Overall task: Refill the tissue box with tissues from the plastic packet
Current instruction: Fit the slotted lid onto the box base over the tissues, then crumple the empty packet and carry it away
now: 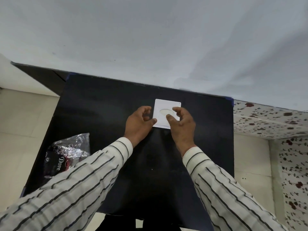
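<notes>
A white square tissue box (164,105) with an oval opening in its top stands on the black table (103,114), near the far edge. My left hand (139,125) is at the box's left side, fingers curled and apart, thumb touching the box's near left corner. My right hand (180,125) reaches over the box's near right part, fingers spread, thumb resting on the top beside the oval. Neither hand clearly grips anything. The crumpled plastic packet (66,154), dark with shiny foil and "Dove" lettering, lies at the table's left, partly hidden by my left sleeve.
A grey-white wall (150,39) rises right behind the table. A surface with a floral cloth (270,120) adjoins on the right. Pale floor tiles (21,122) show to the left.
</notes>
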